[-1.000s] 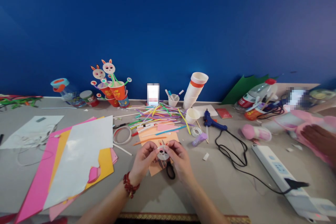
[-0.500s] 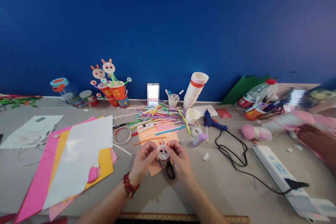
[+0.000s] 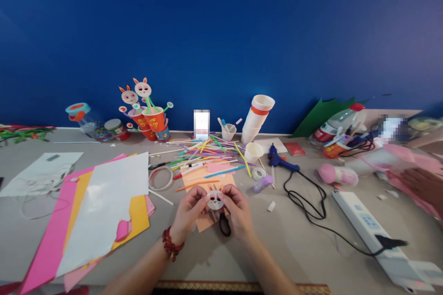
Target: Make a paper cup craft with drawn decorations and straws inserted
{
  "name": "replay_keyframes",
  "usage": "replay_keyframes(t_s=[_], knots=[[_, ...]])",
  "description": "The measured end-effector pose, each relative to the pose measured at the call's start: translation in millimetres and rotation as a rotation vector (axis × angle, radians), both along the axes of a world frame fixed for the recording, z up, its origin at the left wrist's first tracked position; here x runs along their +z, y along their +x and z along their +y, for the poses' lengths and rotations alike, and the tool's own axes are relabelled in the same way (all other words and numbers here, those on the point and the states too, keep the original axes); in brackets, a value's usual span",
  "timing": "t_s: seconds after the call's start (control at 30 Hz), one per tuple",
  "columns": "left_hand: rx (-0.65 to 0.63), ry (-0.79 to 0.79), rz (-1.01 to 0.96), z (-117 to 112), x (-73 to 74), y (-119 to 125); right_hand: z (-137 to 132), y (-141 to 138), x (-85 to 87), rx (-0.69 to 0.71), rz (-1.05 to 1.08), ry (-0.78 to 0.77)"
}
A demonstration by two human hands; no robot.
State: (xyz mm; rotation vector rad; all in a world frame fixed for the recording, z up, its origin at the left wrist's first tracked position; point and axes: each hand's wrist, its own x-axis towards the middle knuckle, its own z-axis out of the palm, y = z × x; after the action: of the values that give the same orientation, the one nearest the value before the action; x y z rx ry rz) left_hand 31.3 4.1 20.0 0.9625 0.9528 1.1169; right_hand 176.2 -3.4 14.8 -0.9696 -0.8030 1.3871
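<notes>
Between my two hands is a small round white paper rabbit face [image 3: 215, 201] with orange-pink ears and dark eyes. My left hand [image 3: 192, 207] pinches its left edge, and a red bead bracelet circles that wrist. On the other edge, my right hand [image 3: 236, 208] pinches it with thumb and fingers. Below the face lie black-handled scissors [image 3: 224, 226], their blades partly hidden, over a piece of orange paper [image 3: 206, 224]. Just beyond my fingertips, a pile of coloured pipe cleaners [image 3: 207, 151] spreads over more orange paper.
Left are stacked coloured sheets [image 3: 104, 203] and a tape roll [image 3: 160, 178]. Two rabbit figures in red cups [image 3: 153, 120] stand behind. To the right lie a blue glue gun [image 3: 277, 159], its black cord and a power strip [image 3: 367, 226]. Another person's hand [image 3: 420, 184] rests on pink material.
My hands and the rabbit face have barely moved. At the right, the other person's hand has shifted slightly rightward and down over the pink material.
</notes>
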Motion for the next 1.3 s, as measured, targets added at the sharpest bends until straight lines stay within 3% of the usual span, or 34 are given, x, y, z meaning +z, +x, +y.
replay_keyframes(t_s=[0.47,0.73,0.9,1.3], knots=[[0.008,0.0,-0.004,-1,0.1,1,-2,-3,4.0,-0.018,-0.037,0.005],[-0.026,0.029,0.028,0,1.6,2,1,-4,17.1,0.082,-0.022,0.016],[-0.028,0.044,0.058,-1,3.4,1,3,-8,23.3,0.059,-0.046,0.018],[-0.032,0.029,0.06,-1,2.0,2,0,-14,17.0,-0.011,0.06,-0.044]])
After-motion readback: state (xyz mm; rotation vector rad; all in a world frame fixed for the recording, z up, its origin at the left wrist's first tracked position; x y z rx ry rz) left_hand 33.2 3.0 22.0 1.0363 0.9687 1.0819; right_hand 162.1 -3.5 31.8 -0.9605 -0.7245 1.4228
